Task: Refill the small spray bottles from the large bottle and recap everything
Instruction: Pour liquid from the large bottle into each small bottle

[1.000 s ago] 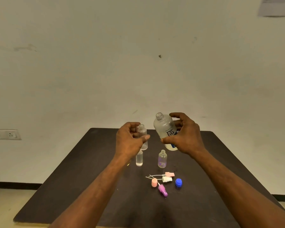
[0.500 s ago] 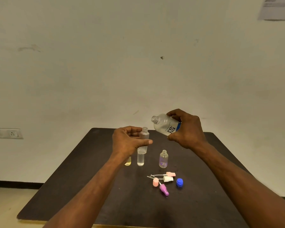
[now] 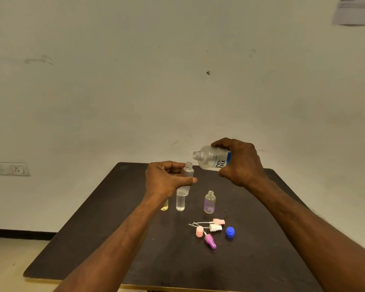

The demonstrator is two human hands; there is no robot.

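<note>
My right hand (image 3: 240, 163) grips the large clear bottle (image 3: 211, 158), uncapped and tipped almost level, its mouth pointing left just above and right of a small clear bottle (image 3: 188, 174). My left hand (image 3: 167, 180) holds that small open bottle upright above the dark table (image 3: 114, 218). On the table stand a small clear bottle (image 3: 180, 202), a rounder small bottle (image 3: 209, 202) and a yellowish one (image 3: 164, 206), mostly hidden by my left wrist. Spray tops lie loose: pink (image 3: 218, 221), white (image 3: 215, 228), purple (image 3: 210, 241). A pink cap (image 3: 199, 231) and blue cap (image 3: 230, 231) sit beside them.
The table stands against a pale wall with a power socket (image 3: 12, 169) at the left. A strip of floor (image 3: 6, 260) shows at the lower left past the table's edge. Both forearms cross the near half of the table.
My right hand has tipped the large bottle from upright to nearly level and raised it, bringing its mouth toward the small bottle, which my left hand has kept upright.
</note>
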